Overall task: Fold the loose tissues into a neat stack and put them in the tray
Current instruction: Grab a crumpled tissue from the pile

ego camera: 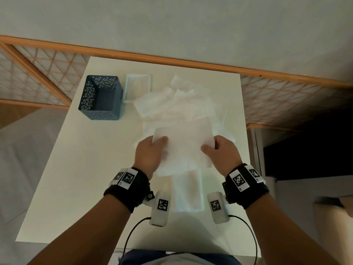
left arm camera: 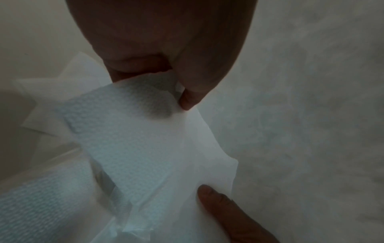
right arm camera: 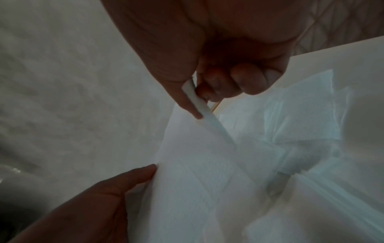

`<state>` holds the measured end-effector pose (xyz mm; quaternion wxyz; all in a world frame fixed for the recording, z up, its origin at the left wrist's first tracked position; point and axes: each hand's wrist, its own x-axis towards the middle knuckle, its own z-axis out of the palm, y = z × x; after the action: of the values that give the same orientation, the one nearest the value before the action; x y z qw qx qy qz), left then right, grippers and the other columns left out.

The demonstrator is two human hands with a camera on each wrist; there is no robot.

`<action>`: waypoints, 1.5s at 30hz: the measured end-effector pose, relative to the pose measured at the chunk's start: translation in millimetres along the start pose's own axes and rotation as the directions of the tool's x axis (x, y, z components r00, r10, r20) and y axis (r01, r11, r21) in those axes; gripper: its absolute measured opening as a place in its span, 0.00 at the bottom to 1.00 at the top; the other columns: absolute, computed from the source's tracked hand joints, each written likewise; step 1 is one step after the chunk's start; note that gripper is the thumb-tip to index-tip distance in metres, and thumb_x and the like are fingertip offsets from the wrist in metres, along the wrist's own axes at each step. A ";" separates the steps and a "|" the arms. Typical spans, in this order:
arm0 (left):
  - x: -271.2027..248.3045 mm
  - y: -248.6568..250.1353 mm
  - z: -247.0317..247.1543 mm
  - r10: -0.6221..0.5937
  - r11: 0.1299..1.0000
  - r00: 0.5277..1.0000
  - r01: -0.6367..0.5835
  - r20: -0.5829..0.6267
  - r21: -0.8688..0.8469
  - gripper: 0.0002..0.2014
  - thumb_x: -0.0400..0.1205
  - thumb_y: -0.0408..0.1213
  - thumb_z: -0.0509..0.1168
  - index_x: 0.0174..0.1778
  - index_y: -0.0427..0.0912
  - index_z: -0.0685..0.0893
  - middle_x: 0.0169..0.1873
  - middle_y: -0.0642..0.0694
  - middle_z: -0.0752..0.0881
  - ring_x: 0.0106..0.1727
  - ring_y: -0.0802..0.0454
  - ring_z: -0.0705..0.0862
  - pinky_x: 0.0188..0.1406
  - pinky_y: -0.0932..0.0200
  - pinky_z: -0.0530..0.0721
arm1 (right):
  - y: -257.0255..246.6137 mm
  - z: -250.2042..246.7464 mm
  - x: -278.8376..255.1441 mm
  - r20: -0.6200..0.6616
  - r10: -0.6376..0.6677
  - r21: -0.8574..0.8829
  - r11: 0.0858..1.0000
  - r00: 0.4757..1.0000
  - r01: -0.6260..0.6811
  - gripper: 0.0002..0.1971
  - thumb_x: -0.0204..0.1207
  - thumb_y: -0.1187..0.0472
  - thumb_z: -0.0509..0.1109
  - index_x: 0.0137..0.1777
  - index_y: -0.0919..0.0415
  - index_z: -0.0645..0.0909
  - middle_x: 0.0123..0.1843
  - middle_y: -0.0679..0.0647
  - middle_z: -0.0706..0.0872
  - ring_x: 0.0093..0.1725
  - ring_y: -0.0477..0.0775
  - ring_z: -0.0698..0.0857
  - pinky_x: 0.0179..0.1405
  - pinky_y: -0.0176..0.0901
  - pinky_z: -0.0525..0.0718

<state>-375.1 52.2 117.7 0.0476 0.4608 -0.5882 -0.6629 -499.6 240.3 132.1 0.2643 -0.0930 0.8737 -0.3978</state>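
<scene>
One tissue in hand: a white tissue [ego camera: 183, 136] is being held up over the pile; the left hand [ego camera: 150, 153] is pinching its near-left corner between thumb and fingers, the right hand [ego camera: 222, 152] is pinching its right edge the same way; the wrist views are showing both pinches closing on the thin sheet.
Folded so far: a narrow folded stack [ego camera: 188, 190] is lying flat on the surface [ego camera: 76, 169], just in front of the wrists; how many sheets it is holding cannot be told.
Still loose: a crumpled heap of loose tissues [ego camera: 177, 100] is spreading over the far half of the surface, overlapping and unfolded; this looks like the larger share of the work.
Tray: the blue perforated tray [ego camera: 100, 96] is standing at the far left, nothing showing inside it; a pale tissue box [ego camera: 138, 87] is sitting just beside it.
Progress, as a judgement: the task is looking early to midway; folding is proceeding sheet by sheet, and the transfer of the stack into the tray is not yet done.
</scene>
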 end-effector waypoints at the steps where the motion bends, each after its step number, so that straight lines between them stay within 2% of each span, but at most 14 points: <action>1: -0.2 -1.6 -0.1 -0.012 1.000 1.000 0.012 -0.016 -0.008 0.14 0.88 0.43 0.69 0.43 0.35 0.88 0.34 0.47 0.88 0.34 0.47 0.85 0.36 0.53 0.84 | 0.1 1.7 -1.1 -0.001 -0.004 -0.008 1.000 1.000 0.004 0.05 0.81 0.57 0.75 0.49 0.58 0.83 0.41 0.53 0.89 0.38 0.53 0.85 0.29 0.32 0.78; 5: 0.8 -6.9 -0.6 -0.085 0.995 0.996 0.083 -0.024 -0.059 0.22 0.90 0.51 0.64 0.44 0.35 0.90 0.41 0.39 0.92 0.38 0.43 0.89 0.39 0.52 0.84 | -4.5 11.5 -8.5 0.031 -0.062 -0.018 0.998 0.998 0.062 0.11 0.82 0.57 0.74 0.62 0.51 0.82 0.40 0.51 0.89 0.37 0.49 0.88 0.32 0.32 0.80; 7: -1.5 -6.1 2.0 -0.113 0.992 0.994 0.113 0.000 -0.060 0.26 0.90 0.57 0.61 0.51 0.36 0.92 0.49 0.37 0.94 0.45 0.38 0.92 0.47 0.43 0.90 | -8.2 18.6 -14.9 0.057 -0.118 -0.041 0.992 0.991 0.120 0.17 0.82 0.56 0.74 0.69 0.47 0.80 0.39 0.49 0.87 0.36 0.44 0.86 0.33 0.29 0.77; 10: -12.6 0.7 8.7 -0.105 0.991 0.993 0.110 0.060 -0.071 0.25 0.91 0.58 0.58 0.54 0.42 0.92 0.52 0.40 0.95 0.54 0.38 0.94 0.59 0.32 0.92 | -12.4 29.6 -24.8 0.068 -0.223 -0.062 0.972 0.972 0.228 0.24 0.82 0.55 0.74 0.77 0.46 0.77 0.39 0.48 0.85 0.39 0.42 0.84 0.38 0.25 0.78; 14: -29.2 13.2 15.6 -0.058 0.988 0.989 0.076 0.134 -0.136 0.24 0.93 0.56 0.56 0.59 0.43 0.90 0.49 0.43 0.96 0.51 0.43 0.95 0.53 0.41 0.94 | -17.6 40.0 -33.7 0.075 -0.335 -0.116 0.933 0.939 0.342 0.26 0.83 0.55 0.73 0.80 0.49 0.76 0.37 0.45 0.82 0.41 0.42 0.83 0.42 0.24 0.77; 19: -39.5 22.9 18.9 0.021 0.989 0.969 0.016 0.246 -0.149 0.32 0.88 0.68 0.59 0.59 0.41 0.91 0.49 0.40 0.95 0.53 0.40 0.94 0.54 0.41 0.94 | -17.3 45.7 -37.1 0.087 -0.379 -0.150 0.909 0.921 0.389 0.27 0.82 0.51 0.74 0.81 0.51 0.76 0.39 0.42 0.78 0.41 0.42 0.81 0.42 0.30 0.75; 22: -40.0 21.9 20.1 0.082 0.989 0.977 -0.055 0.196 -0.139 0.24 0.85 0.61 0.70 0.55 0.41 0.91 0.49 0.39 0.94 0.53 0.38 0.94 0.58 0.34 0.92 | -18.7 44.9 -41.0 0.106 -0.412 -0.139 0.895 0.905 0.424 0.29 0.78 0.47 0.77 0.79 0.47 0.78 0.38 0.43 0.77 0.38 0.44 0.79 0.39 0.30 0.74; 25: -33.6 14.4 18.1 0.108 0.990 0.988 -0.097 0.109 -0.105 0.11 0.87 0.45 0.69 0.54 0.40 0.90 0.48 0.40 0.94 0.54 0.37 0.92 0.55 0.38 0.91 | -17.0 39.7 -45.7 0.081 -0.466 -0.103 0.876 0.881 0.472 0.28 0.74 0.43 0.79 0.73 0.47 0.82 0.41 0.43 0.76 0.39 0.45 0.77 0.39 0.30 0.75; 28: -26.8 6.5 12.8 0.094 0.993 0.992 -0.086 0.089 -0.086 0.07 0.88 0.42 0.68 0.56 0.46 0.90 0.50 0.45 0.94 0.54 0.40 0.93 0.60 0.34 0.91 | -12.7 30.2 -45.1 -0.001 -0.369 0.004 0.929 0.929 0.369 0.25 0.76 0.41 0.75 0.72 0.45 0.83 0.54 0.42 0.80 0.43 0.43 0.80 0.45 0.27 0.78; 31: -26.1 2.5 8.7 0.060 0.996 0.988 -0.049 0.140 -0.080 0.07 0.87 0.42 0.70 0.58 0.48 0.91 0.52 0.48 0.95 0.56 0.43 0.93 0.64 0.34 0.90 | -3.4 23.8 -37.1 0.009 -0.133 0.109 0.985 0.991 0.131 0.20 0.83 0.43 0.71 0.73 0.43 0.81 0.66 0.39 0.80 0.54 0.37 0.83 0.52 0.25 0.80; 34: -27.4 0.4 5.6 0.028 0.996 0.968 -0.007 0.250 -0.086 0.10 0.87 0.42 0.72 0.61 0.45 0.91 0.54 0.45 0.95 0.58 0.41 0.93 0.66 0.35 0.90 | 8.1 24.5 -32.2 0.118 0.038 0.233 0.970 0.992 -0.065 0.20 0.84 0.38 0.70 0.70 0.44 0.84 0.67 0.40 0.86 0.62 0.42 0.86 0.67 0.48 0.86; 37: -27.2 -3.1 3.3 0.012 0.998 0.945 0.007 0.327 -0.055 0.11 0.86 0.43 0.73 0.61 0.44 0.92 0.55 0.43 0.95 0.57 0.42 0.93 0.62 0.40 0.89 | 11.7 25.8 -35.4 0.176 0.069 0.318 0.940 0.982 -0.123 0.10 0.84 0.47 0.74 0.56 0.50 0.90 0.51 0.47 0.94 0.49 0.47 0.91 0.53 0.47 0.86; 40: -26.4 -6.5 0.2 -0.032 0.997 0.931 0.053 0.365 -0.049 0.13 0.85 0.45 0.75 0.60 0.42 0.93 0.53 0.40 0.95 0.51 0.44 0.93 0.52 0.47 0.87 | 14.6 27.8 -40.2 0.191 0.066 0.370 0.919 0.979 -0.134 0.07 0.83 0.52 0.76 0.52 0.54 0.90 0.43 0.47 0.93 0.40 0.47 0.89 0.46 0.45 0.83; 45: -27.4 -8.8 -2.5 -0.097 0.988 0.902 0.139 0.421 -0.071 0.14 0.86 0.45 0.74 0.62 0.40 0.93 0.55 0.39 0.95 0.52 0.42 0.94 0.50 0.50 0.88 | 19.3 29.8 -41.4 0.241 0.084 0.392 0.903 0.967 -0.176 0.13 0.83 0.49 0.76 0.66 0.46 0.87 0.60 0.44 0.92 0.60 0.46 0.89 0.53 0.43 0.84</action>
<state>-353.6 69.6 126.0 -0.0963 0.3407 -0.5223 -0.7758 -447.9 249.4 117.6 0.3981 -0.0196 0.7408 -0.5407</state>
